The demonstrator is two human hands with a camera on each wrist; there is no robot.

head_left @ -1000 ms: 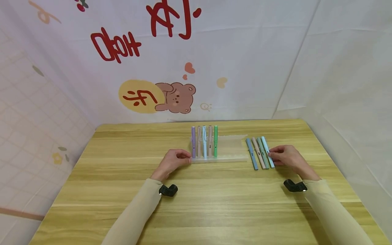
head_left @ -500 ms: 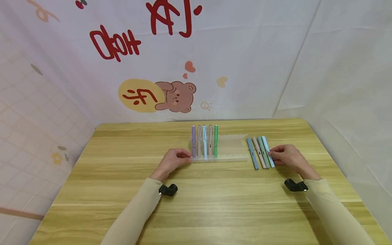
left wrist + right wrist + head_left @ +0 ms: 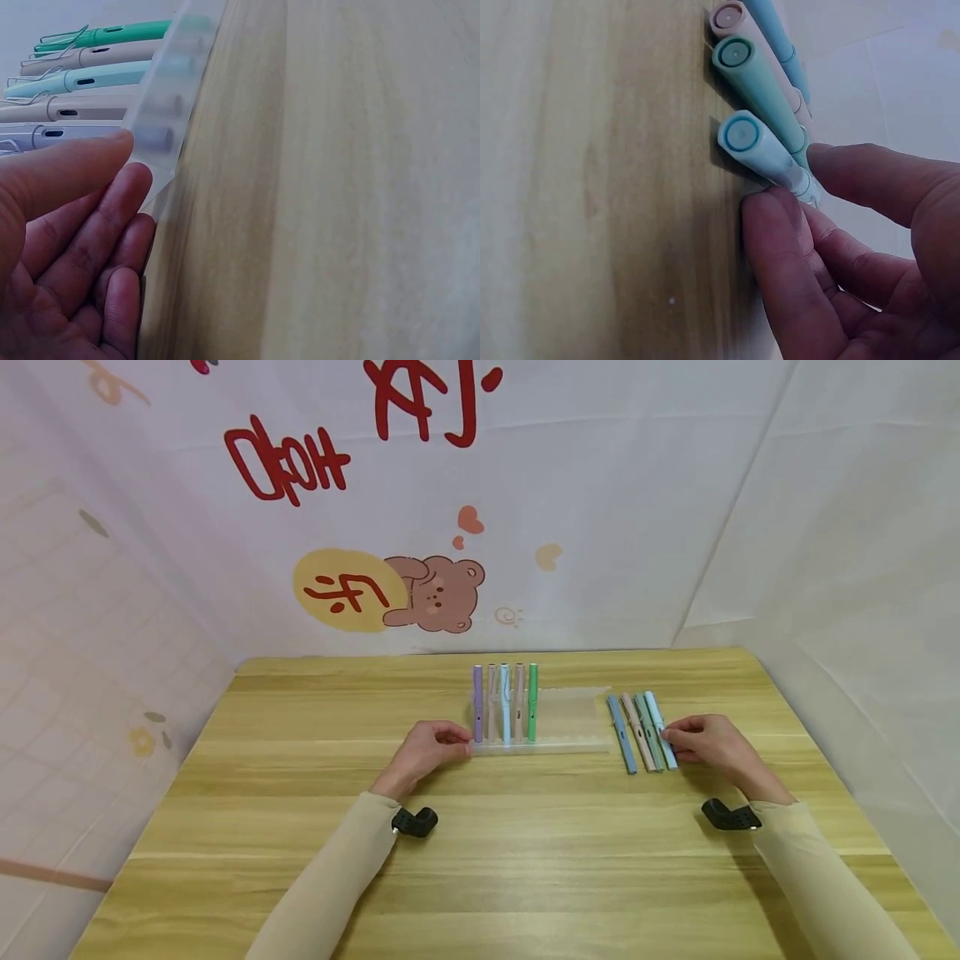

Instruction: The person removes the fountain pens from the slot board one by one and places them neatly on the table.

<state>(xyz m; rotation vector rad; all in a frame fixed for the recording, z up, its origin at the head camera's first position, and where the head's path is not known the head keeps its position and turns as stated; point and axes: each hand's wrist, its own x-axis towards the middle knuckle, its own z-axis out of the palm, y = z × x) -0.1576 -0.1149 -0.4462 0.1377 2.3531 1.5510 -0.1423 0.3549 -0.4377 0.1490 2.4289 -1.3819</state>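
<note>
Left hand: narrow pinch, thumb and forefinger on the near left corner of the clear rack, other fingers curled below.
Right hand: equally narrow, thumb on one side and fingertips on the other of a loose pale blue pen lying on the table.
In the rack: five pens side by side in its left part, from left purple pen, beige pen, pale blue one, second beige one, green pen.
Right of the rack: three more pens beside the held one, blue pen, pinkish pen, grey-green pen, all slanting alike.
Table: yellowish wood grain, pushed against pale cloth with red lettering and a printed bear.
Left wrist view: pen ends blurred through the rack's frosted rail, and wire clips up close.
Right wrist view: round end faces of three loose pens, each with a ringed disc; the head view hides these.
</note>
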